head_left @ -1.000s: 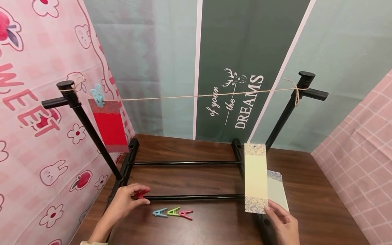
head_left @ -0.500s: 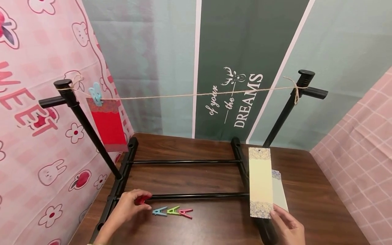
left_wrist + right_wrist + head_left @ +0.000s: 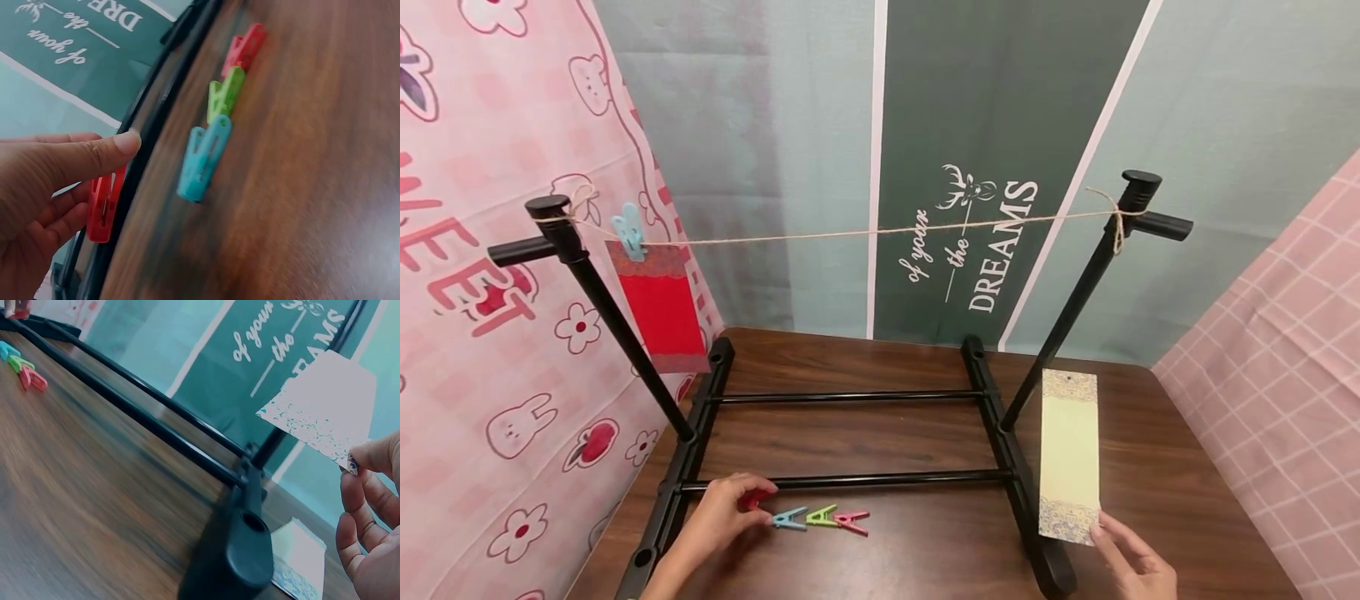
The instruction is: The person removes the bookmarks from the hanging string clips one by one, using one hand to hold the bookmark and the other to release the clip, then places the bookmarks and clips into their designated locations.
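Observation:
My left hand [image 3: 722, 517] pinches a red clothespin [image 3: 102, 215] between thumb and fingers, low over the table by the rack's front bar. Just right of it, a blue clothespin [image 3: 790, 518], a green clothespin [image 3: 822, 517] and a pinkish-red clothespin [image 3: 852, 522] lie in a row on the table. My right hand [image 3: 1138, 562] pinches a pale yellow card [image 3: 1069, 454] with patterned ends by its lower right corner, held up beside the rack's right foot. From the twine [image 3: 820, 236] hangs a red card [image 3: 666, 312], clipped by a light blue clothespin [image 3: 628, 233].
A black rack [image 3: 887, 480] stands on the wooden table [image 3: 865, 442], with the twine tied between its two posts. Beyond its right foot lie more cards [image 3: 303, 547], hidden in the head view by the held card. Printed cloths [image 3: 737, 150] surround the table.
My right hand has moved the yellow card rightward and slightly down, so it now covers the cards lying behind it. The left hand has shifted slightly right and down with the red clothespin.

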Available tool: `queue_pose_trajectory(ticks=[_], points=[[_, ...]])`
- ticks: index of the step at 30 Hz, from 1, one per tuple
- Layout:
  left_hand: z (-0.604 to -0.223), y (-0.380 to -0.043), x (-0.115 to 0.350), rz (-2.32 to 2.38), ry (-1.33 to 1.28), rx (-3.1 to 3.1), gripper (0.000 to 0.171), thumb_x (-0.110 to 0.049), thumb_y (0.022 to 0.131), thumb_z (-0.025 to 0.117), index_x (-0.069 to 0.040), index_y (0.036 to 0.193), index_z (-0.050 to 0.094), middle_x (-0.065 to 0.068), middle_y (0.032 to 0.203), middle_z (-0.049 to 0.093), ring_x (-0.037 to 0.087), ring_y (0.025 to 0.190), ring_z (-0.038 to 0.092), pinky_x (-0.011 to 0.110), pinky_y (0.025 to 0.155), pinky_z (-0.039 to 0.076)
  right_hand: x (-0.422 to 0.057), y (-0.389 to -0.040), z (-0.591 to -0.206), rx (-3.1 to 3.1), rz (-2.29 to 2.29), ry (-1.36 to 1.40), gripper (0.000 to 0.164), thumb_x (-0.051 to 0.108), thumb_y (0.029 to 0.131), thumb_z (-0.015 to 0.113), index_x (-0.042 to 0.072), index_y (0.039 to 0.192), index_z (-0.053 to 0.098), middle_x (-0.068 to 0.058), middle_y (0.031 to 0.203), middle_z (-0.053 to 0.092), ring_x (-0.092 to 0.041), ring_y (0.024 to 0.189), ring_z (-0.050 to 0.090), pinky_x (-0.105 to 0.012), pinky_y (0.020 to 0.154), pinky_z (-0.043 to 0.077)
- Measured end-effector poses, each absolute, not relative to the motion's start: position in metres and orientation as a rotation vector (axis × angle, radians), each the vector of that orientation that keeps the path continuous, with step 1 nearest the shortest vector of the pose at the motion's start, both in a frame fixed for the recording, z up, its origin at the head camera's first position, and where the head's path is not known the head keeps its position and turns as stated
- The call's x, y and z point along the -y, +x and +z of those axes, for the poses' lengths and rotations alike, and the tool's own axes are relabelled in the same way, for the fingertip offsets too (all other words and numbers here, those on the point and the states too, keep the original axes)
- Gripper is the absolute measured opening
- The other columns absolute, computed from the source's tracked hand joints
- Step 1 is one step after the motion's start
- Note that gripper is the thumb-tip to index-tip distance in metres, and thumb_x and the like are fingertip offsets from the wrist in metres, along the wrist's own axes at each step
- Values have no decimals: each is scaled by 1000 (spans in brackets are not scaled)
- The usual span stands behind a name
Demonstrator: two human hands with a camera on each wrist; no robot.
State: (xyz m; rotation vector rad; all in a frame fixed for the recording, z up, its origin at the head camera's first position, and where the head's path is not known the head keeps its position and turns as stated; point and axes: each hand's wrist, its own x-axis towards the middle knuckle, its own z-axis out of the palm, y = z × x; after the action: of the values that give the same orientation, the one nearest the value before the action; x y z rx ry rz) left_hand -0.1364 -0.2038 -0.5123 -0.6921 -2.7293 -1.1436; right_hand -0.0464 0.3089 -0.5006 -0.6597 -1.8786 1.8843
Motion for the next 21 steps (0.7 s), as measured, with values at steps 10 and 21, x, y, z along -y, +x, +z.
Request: queue_pose_trajectory(ticks=[10, 21], points=[[-521, -141, 204, -1093, -834, 2821, 26, -10, 72, 85, -6, 94, 70, -1, 88, 66, 7, 73, 52, 26, 60, 46, -327, -48, -511, 1898, 1847, -820, 18, 16, 82, 80, 16, 100, 78, 13, 75, 71, -4, 64, 63, -17, 58, 49], [-524, -149, 205, -903, -954, 2875, 25, -12, 75, 83, -6, 94, 68, -1, 91, 65, 10, 82, 56, 31, 68, 50, -355, -56, -517, 2134, 1726, -888, 15, 31, 85, 77, 28, 99, 78, 25, 77, 67, 2, 70, 58, -17, 59, 47]])
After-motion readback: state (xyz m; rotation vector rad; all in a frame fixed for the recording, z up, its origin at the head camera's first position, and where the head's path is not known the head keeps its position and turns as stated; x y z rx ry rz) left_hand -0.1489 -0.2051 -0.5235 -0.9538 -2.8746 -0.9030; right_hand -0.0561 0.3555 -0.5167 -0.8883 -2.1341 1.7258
